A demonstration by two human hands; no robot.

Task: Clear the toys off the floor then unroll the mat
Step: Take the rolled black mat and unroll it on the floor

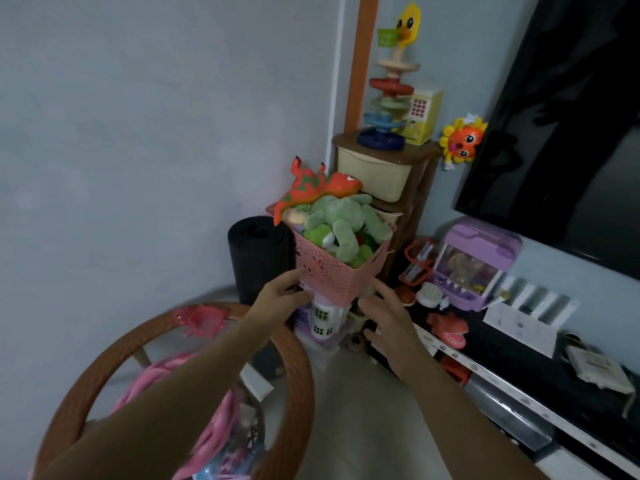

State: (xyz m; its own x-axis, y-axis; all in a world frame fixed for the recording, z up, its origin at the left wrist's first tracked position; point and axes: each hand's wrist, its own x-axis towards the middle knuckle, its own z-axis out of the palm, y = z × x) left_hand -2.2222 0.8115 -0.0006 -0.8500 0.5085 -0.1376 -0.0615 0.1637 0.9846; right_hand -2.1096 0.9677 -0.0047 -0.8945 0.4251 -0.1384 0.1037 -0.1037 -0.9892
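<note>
A pink perforated basket (341,271) is sitting in the corner of the room, perched on a white and lilac toy house (323,322) and heaped with soft toys — a pale green plush (341,220) is sprawling over the top of it and an orange dinosaur (317,188) is lying along its far rim. Both hands are reaching toward the basket's lower part: the left hand (282,294) is touching its near wall with relaxed, slightly bent fingers, and the right hand (389,318) is hovering just beside its lower right corner with fingers spread, gripping nothing. The rolled black mat (258,258) is standing upright immediately left of the basket, against the grey wall. Right of the basket a brown drawer tower (420,188) is carrying a stacking-ring toy (389,98) topped by a yellow duck. Further right of the basket, a purple claw-machine toy (476,263) is resting on a dark TV bench (519,393). Nearer the camera than the basket — and to its left — a round wooden-rimmed table (291,344) is showing pink items through its glass.
</note>
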